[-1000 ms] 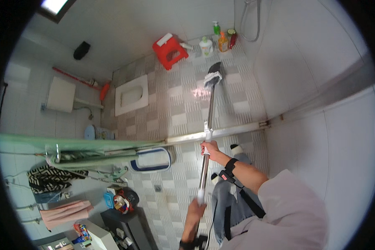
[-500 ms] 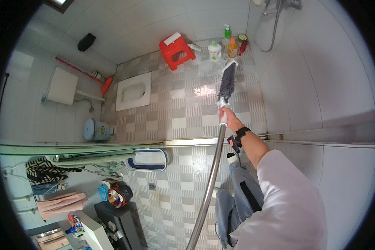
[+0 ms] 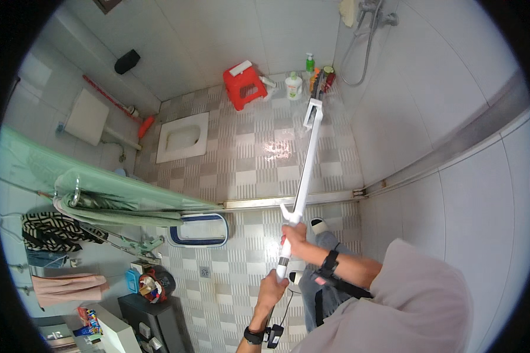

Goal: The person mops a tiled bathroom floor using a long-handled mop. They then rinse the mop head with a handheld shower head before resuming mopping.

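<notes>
Both my hands grip a long white mop [image 3: 307, 167], which slopes away over the threshold towards the bottles by the far wall. My left hand [image 3: 271, 290] is wrapped round the near part of the pole. Further along, just behind a white hook on the pole, my right hand [image 3: 296, 234] is closed round it too. At the far end the mop's dark grey head is turned edge-on and partly covers an orange bottle [image 3: 314, 77]. Beside it stand a white bottle [image 3: 294, 87] with a pale green cap and a green pump bottle [image 3: 310, 63].
A red stool [image 3: 242, 88] and a squat toilet [image 3: 184, 139] lie beyond the threshold [image 3: 259, 203]. A green glass panel [image 3: 100, 173] rises on the left. Nearer are a blue-rimmed basin [image 3: 199, 242], a filled bin [image 3: 164, 282] and a dark cabinet [image 3: 150, 320].
My left hand has come into view on the pole. My right hand has shifted from near the mop head to further back. The pole reaches farther forward, and its head has turned edge-on.
</notes>
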Available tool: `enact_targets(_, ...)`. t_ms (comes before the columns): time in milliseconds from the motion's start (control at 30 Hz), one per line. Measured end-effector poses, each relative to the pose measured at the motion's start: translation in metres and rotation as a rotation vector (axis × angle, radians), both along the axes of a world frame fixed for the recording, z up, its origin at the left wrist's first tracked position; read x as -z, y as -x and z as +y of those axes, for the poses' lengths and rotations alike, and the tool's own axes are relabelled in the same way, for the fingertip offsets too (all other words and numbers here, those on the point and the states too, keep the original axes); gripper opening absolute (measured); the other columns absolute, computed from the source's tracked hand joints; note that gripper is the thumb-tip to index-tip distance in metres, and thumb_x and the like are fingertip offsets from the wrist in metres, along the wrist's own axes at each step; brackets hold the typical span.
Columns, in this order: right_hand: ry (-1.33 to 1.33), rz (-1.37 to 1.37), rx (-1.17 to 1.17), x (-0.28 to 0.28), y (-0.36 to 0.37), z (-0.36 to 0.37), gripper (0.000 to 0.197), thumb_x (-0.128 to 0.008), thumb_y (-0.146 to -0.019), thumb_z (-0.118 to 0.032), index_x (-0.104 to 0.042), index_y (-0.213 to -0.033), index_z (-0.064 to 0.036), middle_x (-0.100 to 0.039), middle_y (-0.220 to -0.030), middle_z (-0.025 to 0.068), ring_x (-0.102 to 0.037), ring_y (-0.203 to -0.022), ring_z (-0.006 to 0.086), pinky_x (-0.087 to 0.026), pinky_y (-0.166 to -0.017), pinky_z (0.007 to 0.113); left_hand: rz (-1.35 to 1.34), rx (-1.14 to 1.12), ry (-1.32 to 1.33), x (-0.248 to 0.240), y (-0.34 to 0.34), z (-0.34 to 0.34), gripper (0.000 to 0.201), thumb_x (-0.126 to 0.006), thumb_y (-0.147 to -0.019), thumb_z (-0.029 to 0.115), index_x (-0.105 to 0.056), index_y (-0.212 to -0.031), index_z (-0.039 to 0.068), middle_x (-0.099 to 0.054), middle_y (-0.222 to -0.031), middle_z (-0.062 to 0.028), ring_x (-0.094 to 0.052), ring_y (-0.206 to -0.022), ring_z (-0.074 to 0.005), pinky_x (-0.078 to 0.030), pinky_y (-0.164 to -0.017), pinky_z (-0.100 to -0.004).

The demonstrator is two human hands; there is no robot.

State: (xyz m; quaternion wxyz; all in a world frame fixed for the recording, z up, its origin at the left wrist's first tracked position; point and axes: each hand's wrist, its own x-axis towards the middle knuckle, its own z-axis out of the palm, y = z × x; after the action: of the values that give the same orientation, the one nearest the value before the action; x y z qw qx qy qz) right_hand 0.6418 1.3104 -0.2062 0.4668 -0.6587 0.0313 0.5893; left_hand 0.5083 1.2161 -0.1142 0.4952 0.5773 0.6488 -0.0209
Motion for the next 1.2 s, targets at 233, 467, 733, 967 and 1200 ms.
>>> enact_targets(233, -0.274, -0.012, 0.038, 0.067, -0.137, 0.175, 0.008, -0.057, -0.065, 0.005, -0.050, -0.063, 0.0013, -0.051, -0.055, 0.0113, -0.052, -0.043, 0.0233, -0.041, -0.036, 0.037, 0.021, 0.029, 0.027, -0.099, 0.062, -0.062, 0.032, -0.063, -0.076, 0.019, -0.051, -0.097, -0.002, -0.061, -0.078, -0.0266, -0.060, -0.079, -0.0438, -0.049, -0.067, -0.0471)
enact_targets(467, -0.400, -0.014, -0.036, 0.129, -0.179, 0.231, 0.008, -0.058, -0.072, -0.007, -0.054, -0.065, -0.0043, -0.049, -0.053, 0.0071, -0.050, -0.043, 0.0194, -0.041, -0.040, 0.034, 0.210, -0.007, 0.227, -0.164, 0.073, -0.088, 0.040, -0.061, -0.076, 0.011, -0.047, -0.112, -0.002, -0.060, -0.082, -0.0276, -0.058, -0.083, -0.0449, -0.047, -0.067, -0.0488)
enact_targets(733, 0.035, -0.045, -0.045, 0.029, 0.034, 0.018, 0.009, -0.060, -0.067, -0.001, -0.052, -0.063, 0.0017, -0.050, -0.050, 0.0090, -0.053, -0.038, 0.0219, -0.043, -0.034, 0.037, 0.184, 0.109, -0.118, -0.021, 0.013, 0.016, 0.034, -0.061, -0.076, 0.015, -0.045, -0.098, -0.006, -0.060, -0.076, -0.0289, -0.058, -0.076, -0.0470, -0.048, -0.067, -0.0515)
enact_targets(967, -0.211, 0.086, 0.010, 0.056, -0.095, 0.163, 0.009, -0.057, -0.065, 0.002, -0.050, -0.060, -0.0002, -0.050, -0.054, 0.0119, -0.053, -0.044, 0.0250, -0.042, -0.037, 0.038, 0.165, 0.087, -0.087, -0.115, 0.055, -0.060, 0.039, -0.059, -0.077, 0.013, -0.044, -0.108, -0.005, -0.060, -0.077, -0.0287, -0.059, -0.076, -0.0452, -0.047, -0.065, -0.0509)
enact_targets(1200, -0.466, -0.149, -0.037, 0.082, -0.152, 0.199, 0.014, -0.057, -0.072, -0.011, -0.052, -0.060, -0.0035, -0.050, -0.054, 0.0070, -0.050, -0.044, 0.0209, -0.041, -0.041, 0.034, 0.154, 0.088, -0.032, -0.164, 0.080, -0.114, 0.045, -0.057, -0.078, 0.010, -0.042, -0.114, -0.011, -0.059, -0.072, -0.0286, -0.057, -0.068, -0.0462, -0.046, -0.056, -0.0506)
